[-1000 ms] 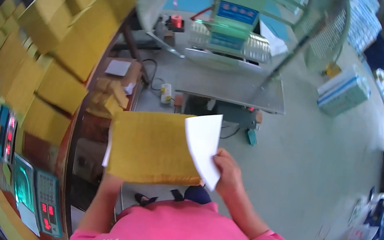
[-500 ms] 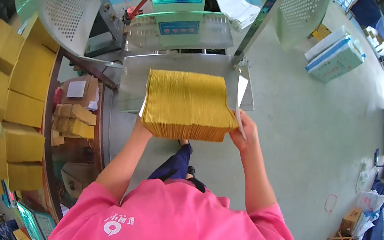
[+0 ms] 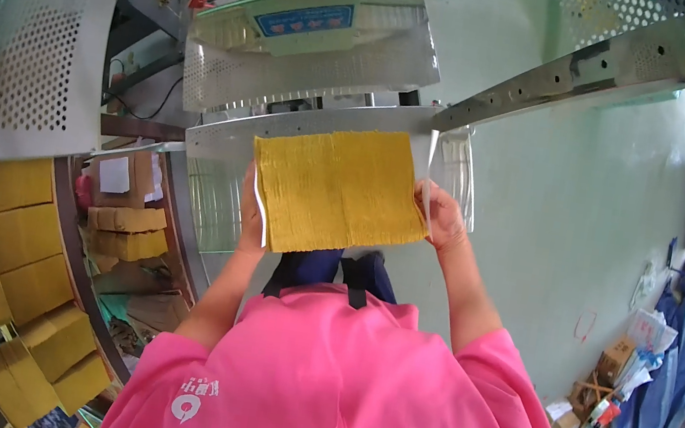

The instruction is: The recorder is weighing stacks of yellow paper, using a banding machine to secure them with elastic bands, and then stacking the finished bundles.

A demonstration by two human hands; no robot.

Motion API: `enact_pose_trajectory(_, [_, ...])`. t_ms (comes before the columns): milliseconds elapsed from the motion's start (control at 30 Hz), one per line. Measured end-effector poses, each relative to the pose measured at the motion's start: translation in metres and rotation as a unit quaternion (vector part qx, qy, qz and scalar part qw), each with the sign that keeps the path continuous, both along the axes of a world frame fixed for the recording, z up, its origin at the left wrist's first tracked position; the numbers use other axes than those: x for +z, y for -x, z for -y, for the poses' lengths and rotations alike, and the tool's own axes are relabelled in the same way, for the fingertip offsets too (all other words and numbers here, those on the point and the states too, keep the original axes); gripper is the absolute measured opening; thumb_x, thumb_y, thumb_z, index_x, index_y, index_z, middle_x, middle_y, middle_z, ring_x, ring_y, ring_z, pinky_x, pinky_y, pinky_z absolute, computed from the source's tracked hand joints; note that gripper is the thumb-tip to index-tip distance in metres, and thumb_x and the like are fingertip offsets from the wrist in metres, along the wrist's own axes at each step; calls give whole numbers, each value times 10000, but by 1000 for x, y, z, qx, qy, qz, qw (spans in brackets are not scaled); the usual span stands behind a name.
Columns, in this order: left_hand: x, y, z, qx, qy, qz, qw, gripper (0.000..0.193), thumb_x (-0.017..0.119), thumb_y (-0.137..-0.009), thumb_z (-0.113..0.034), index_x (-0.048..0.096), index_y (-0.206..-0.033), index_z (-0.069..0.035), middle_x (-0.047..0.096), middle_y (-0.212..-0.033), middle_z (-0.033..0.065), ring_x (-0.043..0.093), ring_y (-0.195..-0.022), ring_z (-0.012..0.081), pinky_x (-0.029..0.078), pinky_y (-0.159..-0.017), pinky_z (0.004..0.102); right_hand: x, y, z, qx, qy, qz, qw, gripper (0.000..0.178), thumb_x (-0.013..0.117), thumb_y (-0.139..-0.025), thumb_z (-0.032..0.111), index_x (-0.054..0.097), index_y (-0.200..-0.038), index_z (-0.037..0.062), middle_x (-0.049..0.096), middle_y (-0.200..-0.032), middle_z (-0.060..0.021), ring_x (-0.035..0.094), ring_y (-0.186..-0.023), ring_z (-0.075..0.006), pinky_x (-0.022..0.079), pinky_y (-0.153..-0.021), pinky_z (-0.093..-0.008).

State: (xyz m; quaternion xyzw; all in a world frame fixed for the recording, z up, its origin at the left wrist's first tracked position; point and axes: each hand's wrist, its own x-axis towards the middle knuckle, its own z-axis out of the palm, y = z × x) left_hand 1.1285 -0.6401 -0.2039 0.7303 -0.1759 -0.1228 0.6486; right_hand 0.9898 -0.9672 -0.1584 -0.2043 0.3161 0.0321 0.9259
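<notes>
A thick block of mustard-yellow paper sheets [image 3: 342, 187], packed edge to edge, is held level in front of my body. My left hand [image 3: 252, 216] grips its left end, over a thin white board [image 3: 260, 209] lying against that side. At the opposite end my right hand [image 3: 446, 215] presses inward, fingers partly hidden behind a second white strip [image 3: 430, 169]. Just beyond the block is a bare metal table [image 3: 221, 138] belonging to a machine; whether the block touches it I cannot tell.
Above the metal table sits a perforated metal guard [image 3: 314, 50]. A slotted metal beam [image 3: 576, 72] slants across the upper right, and a perforated panel [image 3: 37, 62] stands at the left. Stacked yellow paper blocks [image 3: 30, 229] fill the lower left. A blue tarp [image 3: 672, 378] lies far right.
I have come closer to the machine, whose guard and beam now look larger. The paper block remains between both hands, its front side turned out of sight and its top showing more.
</notes>
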Motion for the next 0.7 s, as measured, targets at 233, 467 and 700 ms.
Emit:
enact_pose_trajectory(233, [53,-19,-16,15,137,-361,922,475,376,-1041,-349,437,-1391,-34,562,-1273,84,566,-1135,201,436,-991,327,2,-13,11,106,110,-85,985,167,498,-823,8,606,-949,-12,634,-863,-68,610,-737,-168,507,-683,-298])
enact_pose_trajectory(467, [88,-7,-3,11,122,-356,927,563,404,-1011,-421,358,-1434,-52,488,-1355,107,500,-1223,220,409,-1016,357,-1,-6,-13,187,576,-127,786,162,563,-832,103,622,-964,30,673,-819,-152,640,-728,-263,503,-695,-361])
enact_pose_trajectory(700, [100,0,10,38,85,-343,935,627,443,-980,-488,411,-1382,-8,527,-1321,128,534,-1192,236,433,-997,372,34,-20,-13,177,776,-133,591,225,535,-844,58,604,-1058,66,634,-1096,-196,616,-883,-397,500,-776,-426])
